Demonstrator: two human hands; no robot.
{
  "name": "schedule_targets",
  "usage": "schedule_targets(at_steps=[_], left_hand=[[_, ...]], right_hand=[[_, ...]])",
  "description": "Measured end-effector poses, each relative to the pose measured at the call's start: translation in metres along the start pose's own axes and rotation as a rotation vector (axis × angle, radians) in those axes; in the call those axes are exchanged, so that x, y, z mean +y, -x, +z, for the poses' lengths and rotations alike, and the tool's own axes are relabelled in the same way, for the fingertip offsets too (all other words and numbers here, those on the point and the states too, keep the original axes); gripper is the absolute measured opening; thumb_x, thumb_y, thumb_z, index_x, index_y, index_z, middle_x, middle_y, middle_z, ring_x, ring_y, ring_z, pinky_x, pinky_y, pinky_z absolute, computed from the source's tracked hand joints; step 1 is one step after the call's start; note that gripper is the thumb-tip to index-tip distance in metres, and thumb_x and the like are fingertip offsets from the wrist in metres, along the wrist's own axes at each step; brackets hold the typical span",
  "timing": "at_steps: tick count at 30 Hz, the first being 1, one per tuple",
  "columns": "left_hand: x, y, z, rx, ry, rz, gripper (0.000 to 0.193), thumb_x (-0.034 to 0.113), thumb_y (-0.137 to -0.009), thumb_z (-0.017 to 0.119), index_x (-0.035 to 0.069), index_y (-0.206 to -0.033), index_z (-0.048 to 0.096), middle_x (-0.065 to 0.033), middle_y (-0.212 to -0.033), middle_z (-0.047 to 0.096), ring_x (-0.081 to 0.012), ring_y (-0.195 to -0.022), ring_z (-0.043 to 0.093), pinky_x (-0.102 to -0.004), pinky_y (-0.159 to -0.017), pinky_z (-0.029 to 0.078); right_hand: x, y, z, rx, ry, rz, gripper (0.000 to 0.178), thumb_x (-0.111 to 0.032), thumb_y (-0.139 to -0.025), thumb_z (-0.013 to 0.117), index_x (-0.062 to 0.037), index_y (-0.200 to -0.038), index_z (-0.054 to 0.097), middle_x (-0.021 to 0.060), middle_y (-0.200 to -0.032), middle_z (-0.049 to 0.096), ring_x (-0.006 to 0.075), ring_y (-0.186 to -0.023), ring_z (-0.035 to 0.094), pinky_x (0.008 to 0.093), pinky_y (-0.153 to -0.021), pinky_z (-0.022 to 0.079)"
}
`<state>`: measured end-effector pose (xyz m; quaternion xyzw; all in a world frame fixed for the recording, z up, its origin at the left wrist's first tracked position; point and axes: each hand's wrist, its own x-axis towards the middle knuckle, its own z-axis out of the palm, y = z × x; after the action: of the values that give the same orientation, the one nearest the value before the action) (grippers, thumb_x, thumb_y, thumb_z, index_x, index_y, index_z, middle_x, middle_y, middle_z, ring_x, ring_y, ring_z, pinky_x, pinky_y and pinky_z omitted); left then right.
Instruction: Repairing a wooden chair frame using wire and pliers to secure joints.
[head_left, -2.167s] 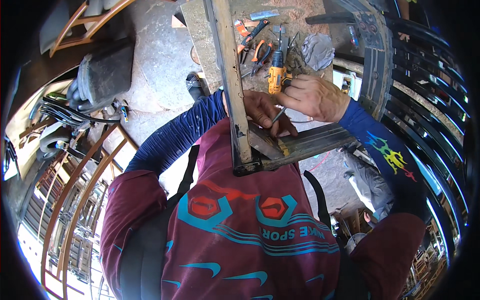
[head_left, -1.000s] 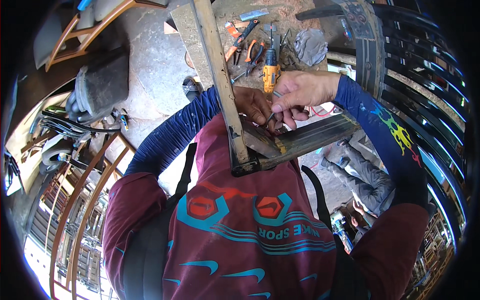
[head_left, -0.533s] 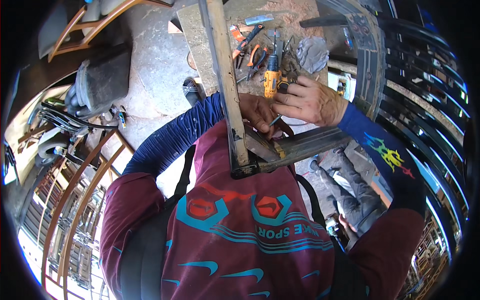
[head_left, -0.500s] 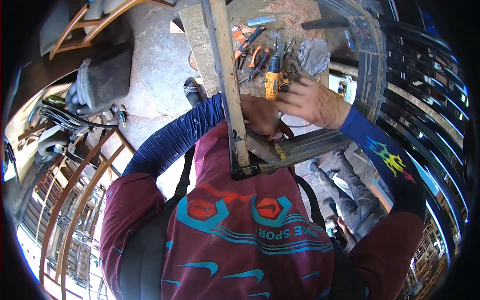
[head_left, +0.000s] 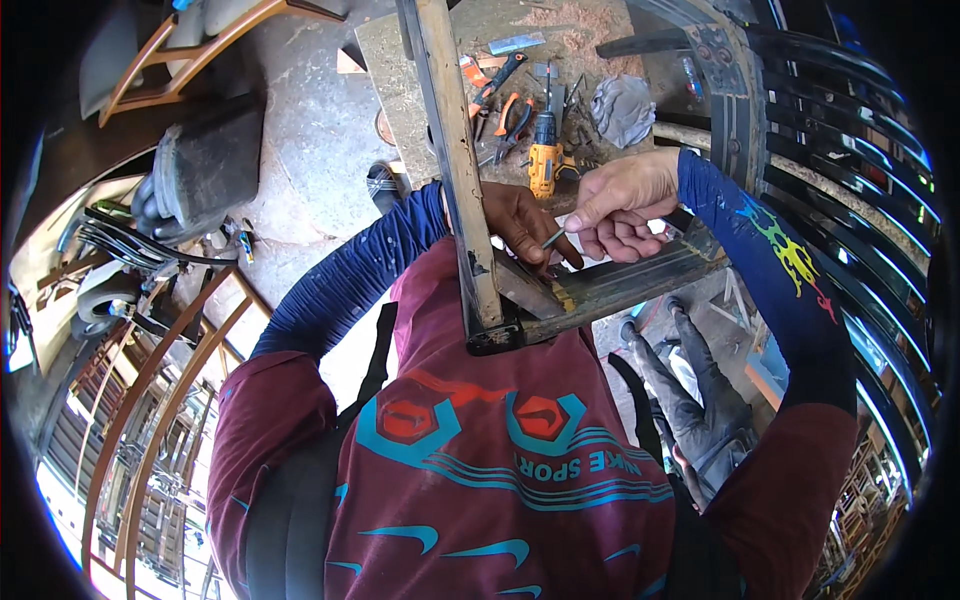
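Work inside the furniture frame (head_left: 640, 285) looks unfinished: the left hand (head_left: 522, 222) pinches a thin metal rod (head_left: 555, 238); whether the curled right hand (head_left: 625, 200) grips its end is unclear.

Orange-handled pliers (head_left: 513, 128), a flat blue piece (head_left: 517, 43) and, further right, a crumpled grey cloth (head_left: 623, 111) lie on the tabletop (head_left: 403, 95). A bulky black object (head_left: 215, 165) sits at left; a co-worker's dark trousers (head_left: 712, 398) show lower right.
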<state>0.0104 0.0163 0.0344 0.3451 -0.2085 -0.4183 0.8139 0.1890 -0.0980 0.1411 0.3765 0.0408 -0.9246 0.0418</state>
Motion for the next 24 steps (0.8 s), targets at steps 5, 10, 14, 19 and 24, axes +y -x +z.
schedule_targets(at_steps=[5, 10, 14, 19, 24], left_hand=[[-0.018, -0.001, -0.001, 0.022, 0.056, 0.180, 0.032, 0.024, -0.088, 0.075, -0.004, -0.103, 0.073, -0.0078, -0.090, 0.073, -0.0099, -0.081, 0.064, -0.0267, -0.074, 0.049], [-0.017, 0.002, -0.003, -0.102, 0.113, 0.153, 0.033, 0.026, -0.094, 0.068, -0.002, -0.111, 0.071, -0.0106, -0.109, 0.069, -0.0169, -0.104, 0.060, -0.0311, -0.092, 0.044], [-0.022, -0.002, -0.007, -0.062, 0.147, 0.125, 0.030, 0.024, -0.094, 0.068, -0.002, -0.108, 0.072, -0.0107, -0.106, 0.070, -0.0189, -0.108, 0.059, -0.0317, -0.094, 0.043], [-0.031, -0.008, -0.001, -0.091, 0.191, 0.332, 0.022, 0.019, -0.094, 0.067, -0.002, -0.096, 0.073, -0.0122, -0.103, 0.072, -0.0402, -0.138, 0.041, -0.0481, -0.107, 0.038], [-0.026, -0.003, -0.002, -0.014, 0.209, 0.197, 0.020, 0.017, -0.091, 0.071, -0.003, -0.095, 0.073, -0.0125, -0.099, 0.072, -0.0307, -0.125, 0.054, -0.0435, -0.104, 0.041]], right_hand=[[-0.019, -0.001, 0.016, 0.228, 0.482, -0.053, 0.031, -0.023, -0.099, 0.051, 0.0018, -0.086, 0.063, 0.0132, -0.064, 0.066, 0.0181, -0.049, 0.064, 0.0331, -0.045, 0.049], [0.007, -0.004, 0.043, 0.887, 1.493, -0.489, 0.012, -0.011, -0.086, 0.057, -0.0013, -0.090, 0.062, 0.0089, -0.071, 0.060, 0.0267, -0.074, 0.063, 0.0436, -0.067, 0.047], [0.034, -0.016, 0.035, 1.121, 1.819, -0.684, 0.024, -0.013, -0.086, 0.055, -0.0098, -0.108, 0.063, 0.0100, -0.073, 0.057, 0.0265, -0.074, 0.062, 0.0392, -0.072, 0.049], [0.006, -0.003, 0.039, 0.983, 0.880, -0.508, 0.027, -0.020, -0.097, 0.053, 0.0022, -0.111, 0.060, 0.0121, -0.082, 0.066, 0.0202, -0.066, 0.066, 0.0364, -0.054, 0.051], [-0.008, -0.008, 0.028, 0.673, 0.247, -0.202, 0.050, -0.043, -0.099, 0.056, 0.0044, -0.084, 0.063, 0.0103, -0.060, 0.061, 0.0116, -0.040, 0.054, 0.0271, -0.035, 0.040]])
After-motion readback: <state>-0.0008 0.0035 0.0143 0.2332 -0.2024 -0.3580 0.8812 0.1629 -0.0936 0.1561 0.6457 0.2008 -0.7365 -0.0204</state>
